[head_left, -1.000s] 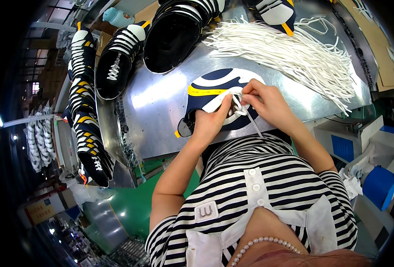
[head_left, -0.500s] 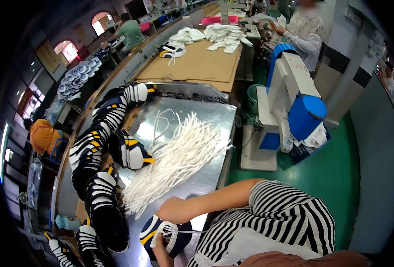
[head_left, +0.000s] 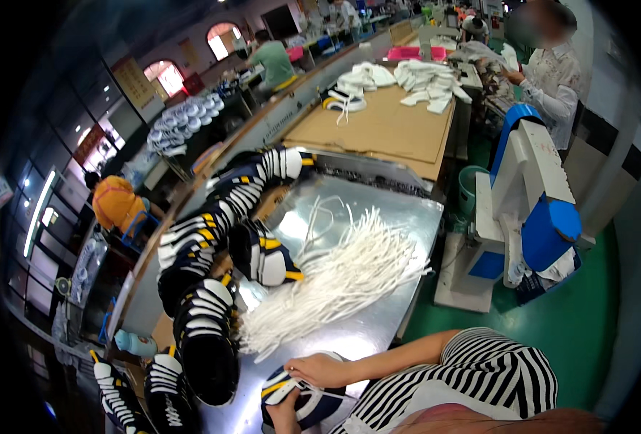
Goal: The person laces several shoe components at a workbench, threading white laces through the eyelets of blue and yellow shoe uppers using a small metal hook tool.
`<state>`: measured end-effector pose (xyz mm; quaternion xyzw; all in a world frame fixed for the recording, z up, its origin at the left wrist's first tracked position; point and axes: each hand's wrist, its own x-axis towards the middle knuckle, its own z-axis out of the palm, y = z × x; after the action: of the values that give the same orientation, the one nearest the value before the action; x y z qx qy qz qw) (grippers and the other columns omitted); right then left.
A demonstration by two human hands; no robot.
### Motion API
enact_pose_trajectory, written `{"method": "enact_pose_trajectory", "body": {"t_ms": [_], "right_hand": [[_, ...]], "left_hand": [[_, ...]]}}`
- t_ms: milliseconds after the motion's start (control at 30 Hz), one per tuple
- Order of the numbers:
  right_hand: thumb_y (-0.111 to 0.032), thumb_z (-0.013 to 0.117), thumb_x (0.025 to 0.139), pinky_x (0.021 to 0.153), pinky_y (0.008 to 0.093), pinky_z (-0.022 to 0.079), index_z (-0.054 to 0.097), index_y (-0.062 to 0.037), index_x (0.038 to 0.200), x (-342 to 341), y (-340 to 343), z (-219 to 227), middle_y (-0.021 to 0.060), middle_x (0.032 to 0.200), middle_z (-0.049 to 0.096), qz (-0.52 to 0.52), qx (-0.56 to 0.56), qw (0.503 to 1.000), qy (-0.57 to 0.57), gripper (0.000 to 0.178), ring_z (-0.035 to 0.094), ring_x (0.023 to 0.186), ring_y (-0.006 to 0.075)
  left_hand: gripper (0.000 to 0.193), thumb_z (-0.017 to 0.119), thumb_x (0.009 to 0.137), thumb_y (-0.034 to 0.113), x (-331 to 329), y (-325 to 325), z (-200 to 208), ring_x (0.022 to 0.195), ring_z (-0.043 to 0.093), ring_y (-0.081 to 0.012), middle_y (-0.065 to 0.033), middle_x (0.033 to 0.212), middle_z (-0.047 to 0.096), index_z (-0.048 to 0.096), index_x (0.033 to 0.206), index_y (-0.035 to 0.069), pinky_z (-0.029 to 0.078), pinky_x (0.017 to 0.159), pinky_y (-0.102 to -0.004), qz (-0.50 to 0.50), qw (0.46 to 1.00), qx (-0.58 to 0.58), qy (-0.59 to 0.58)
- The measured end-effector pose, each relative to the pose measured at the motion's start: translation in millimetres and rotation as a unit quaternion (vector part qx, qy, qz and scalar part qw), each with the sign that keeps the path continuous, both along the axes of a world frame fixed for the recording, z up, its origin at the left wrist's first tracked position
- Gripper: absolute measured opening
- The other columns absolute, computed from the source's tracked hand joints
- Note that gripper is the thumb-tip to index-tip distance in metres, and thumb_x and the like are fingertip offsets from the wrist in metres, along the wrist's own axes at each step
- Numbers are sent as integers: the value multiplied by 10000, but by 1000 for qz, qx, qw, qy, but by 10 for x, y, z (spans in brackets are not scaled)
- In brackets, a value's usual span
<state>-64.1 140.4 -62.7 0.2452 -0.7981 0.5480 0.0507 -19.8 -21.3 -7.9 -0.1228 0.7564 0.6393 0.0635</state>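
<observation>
Gripping hands: the left hand [head_left: 284,414] was closed on the side of a navy, white and yellow shoe upper [head_left: 326,406], thumb on top; the right hand [head_left: 317,370] was narrow, its fingertips drawn together at the upper's edge, though what they pinched was too small to tell.
Shoe upper: it lay under both hands at the near end of a shiny metal tabletop [head_left: 407,210], close against the person's striped shirt [head_left: 472,380].
Loose lace: a white lace [head_left: 327,393] ran from the upper toward the shirt.
Lace bundle: a heap of white laces [head_left: 342,278] spread across the metal just beyond the right hand.
Stacked uppers: a row of matching uppers [head_left: 204,231] curved along the left side, with a single upper [head_left: 262,253] beside the laces.
Bottle: a light blue bottle [head_left: 135,343] lay at the left, near the row.
Cardboard: a brown sheet [head_left: 378,137] past the metal carried white pieces [head_left: 429,83] and another upper [head_left: 344,101].
Machine: a white and blue machine [head_left: 530,181] stood at right on a green floor [head_left: 588,304], near a green bin [head_left: 472,186].
Co-workers: one person in a pale top [head_left: 555,94] stood beyond it; another, in orange [head_left: 121,202], was at far left.
</observation>
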Motion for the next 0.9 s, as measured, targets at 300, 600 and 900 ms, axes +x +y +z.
{"method": "enact_pose_trajectory", "body": {"t_ms": [300,600,900], "right_hand": [[-271,496,996,687,470,493,502,-58,1169,-38,15,15,200,902,652,31,0,999,-39,275,632,799,415],[-198,494,965,688,494,488,488,-33,1098,-60,85,99,200,921,646,-21,77,995,-57,212,635,810,406],[-156,431,938,897,459,465,577,-3,1108,-273,66,-214,227,1129,616,-58,92,993,-54,271,595,1015,394]], "left_hand": [[467,702,759,-40,-41,55,1,975,651,-208,-81,1091,663,578,1205,26,505,889,-321,43,995,56,-67],[320,660,861,60,198,-311,34,1017,601,-188,-94,1099,632,578,1165,2,486,904,-319,-106,930,318,-148],[158,638,851,23,570,-868,973,1022,515,-209,-84,1130,546,583,998,8,409,952,-380,-92,903,332,257]]}}
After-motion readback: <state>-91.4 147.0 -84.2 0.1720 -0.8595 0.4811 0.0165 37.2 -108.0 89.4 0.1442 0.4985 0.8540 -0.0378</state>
